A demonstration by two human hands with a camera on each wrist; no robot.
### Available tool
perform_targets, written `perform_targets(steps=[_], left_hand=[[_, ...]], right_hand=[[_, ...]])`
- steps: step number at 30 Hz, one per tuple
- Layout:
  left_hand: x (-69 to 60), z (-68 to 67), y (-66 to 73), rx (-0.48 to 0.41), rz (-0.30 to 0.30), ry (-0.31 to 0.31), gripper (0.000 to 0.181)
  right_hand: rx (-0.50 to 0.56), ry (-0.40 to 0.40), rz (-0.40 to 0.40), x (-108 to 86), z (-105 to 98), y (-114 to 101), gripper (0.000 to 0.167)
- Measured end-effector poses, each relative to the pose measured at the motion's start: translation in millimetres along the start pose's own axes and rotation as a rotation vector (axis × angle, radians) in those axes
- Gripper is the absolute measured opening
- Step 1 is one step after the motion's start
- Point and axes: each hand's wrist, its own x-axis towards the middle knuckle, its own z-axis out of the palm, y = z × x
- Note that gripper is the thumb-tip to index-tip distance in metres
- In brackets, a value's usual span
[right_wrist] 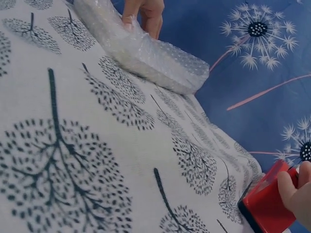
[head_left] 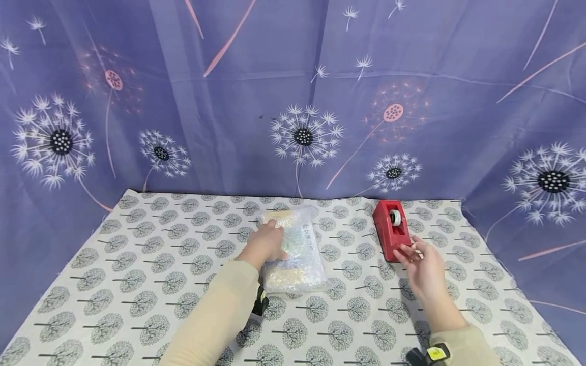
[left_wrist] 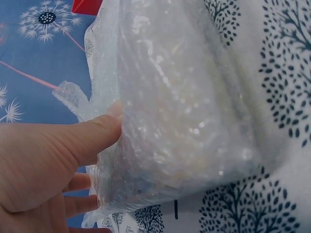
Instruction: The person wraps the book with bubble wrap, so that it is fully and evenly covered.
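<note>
A flat package (head_left: 297, 254) in clear bubble wrap lies on the table, with yellowish contents and some printed characters faintly visible through the wrap. My left hand (head_left: 267, 243) rests on its left part; in the left wrist view the thumb (left_wrist: 99, 133) lies extended along the package's edge, the other fingers touching lower down. To the right stands a red tape dispenser (head_left: 384, 239) holding a small roll of tape (head_left: 395, 217). My right hand (head_left: 423, 264) has its bent fingers at the dispenser's near end. Whether they pinch a tape end is too small to see.
A white tablecloth (head_left: 183, 300) with grey tree prints covers the table. Behind it and at both sides hangs a blue-purple curtain (head_left: 247, 112) with dandelion prints. The package and the dispenser stand apart, with tablecloth between them.
</note>
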Motion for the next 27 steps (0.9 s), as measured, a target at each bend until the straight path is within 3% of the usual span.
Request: perform_targets(steps=[5,10,16,20,27], left_hand=[[-0.2,0.1,-0.5,0.006,-0.006,-0.008,0.081],[-1.4,-0.5,0.2,0.001,-0.002,-0.006,0.081],[-1.1,-0.5,0.1,0.001,0.005,0.001,0.08],[-1.9,-0.7,0.2,0.005,0.01,0.006,0.079],[-2.1,-0.4,0.5,-0.007,0.014,0.004,0.079]], right_hand=[[0.057,-0.023,0.001,-2.8,-0.9,2.9,0.028],[0.005,0.066,-0.006,-6.1,-1.6,6.4,0.014],[-0.025,0.179,0.033,-10.5,-4.1,12.2,0.019],[-0.049,0.206,0.075,-13.8,-4.2,13.9,0.026],[-0.069,0.209,0.1,-18.2,-2.9,18.4,0.019]])
